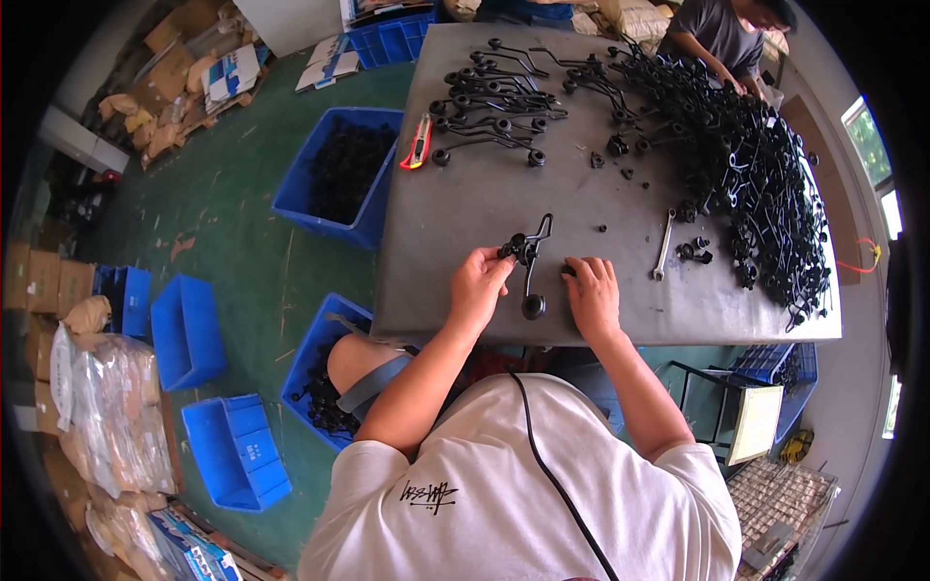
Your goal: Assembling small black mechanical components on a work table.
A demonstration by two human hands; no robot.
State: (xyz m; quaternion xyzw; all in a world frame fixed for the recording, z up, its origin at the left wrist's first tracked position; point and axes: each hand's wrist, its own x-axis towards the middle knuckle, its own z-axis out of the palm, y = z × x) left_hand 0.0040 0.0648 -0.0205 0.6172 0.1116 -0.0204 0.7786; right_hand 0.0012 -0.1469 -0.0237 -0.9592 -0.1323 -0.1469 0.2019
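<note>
My left hand (478, 288) pinches a black bent metal rod (529, 274) above the table's near part. The rod has a narrow loop at its far end, a dark fitting near my fingertips and a round knob at its near end. My right hand (594, 293) rests on the tabletop to the right, its fingers closed around a small black piece (569, 270) that is partly hidden under thumb and forefinger. Further right lie a wrench (665, 245) and several loose black fittings (695, 252).
A large heap of black rods (746, 184) covers the grey table's (465, 213) right side. More rods (499, 102) lie in rows at far left, beside a red utility knife (418, 142). Blue bins (339, 169) stand left on the floor. A co-worker (722, 39) works at far right.
</note>
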